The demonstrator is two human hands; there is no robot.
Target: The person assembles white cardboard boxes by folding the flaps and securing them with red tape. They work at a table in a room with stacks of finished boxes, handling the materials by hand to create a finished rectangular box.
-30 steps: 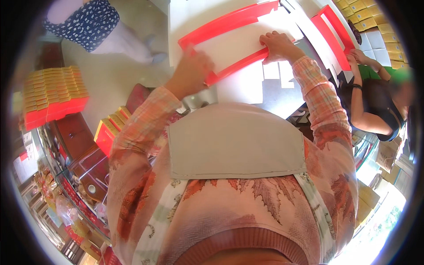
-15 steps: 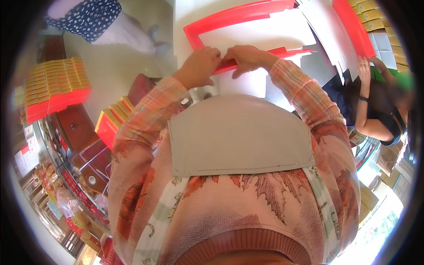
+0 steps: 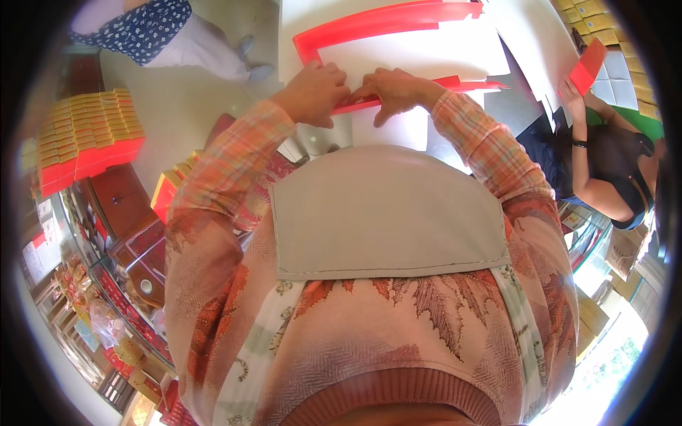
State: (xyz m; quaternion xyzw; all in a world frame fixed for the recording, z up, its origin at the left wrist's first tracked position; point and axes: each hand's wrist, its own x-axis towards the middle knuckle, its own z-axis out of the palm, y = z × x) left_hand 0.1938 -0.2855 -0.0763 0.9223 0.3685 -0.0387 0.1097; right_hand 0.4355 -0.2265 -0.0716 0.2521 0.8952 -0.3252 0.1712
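A large white cardboard sheet with red edges [image 3: 387,23], like an unfolded box, lies on the table in front of me. Its near edge is a narrow red flap [image 3: 469,86] that runs between my hands and on to the right. My left hand [image 3: 312,94] has its fingers curled over the left end of this flap. Close beside it, my right hand [image 3: 399,94] pinches the flap between bent fingers and thumb. The fingertips of both hands partly cover the fold.
More white sheets [image 3: 529,42] lie at the right. A co-worker [image 3: 604,153] there holds a red card piece [image 3: 587,67], near stacked yellow boxes [image 3: 593,21]. Yellow-and-red boxes [image 3: 92,135] are piled at the left. Another person [image 3: 160,35] stands at the far left.
My left hand has slid slightly left and up along the flap; the right has hardly moved. At right, the co-worker's red piece has been lifted and turned.
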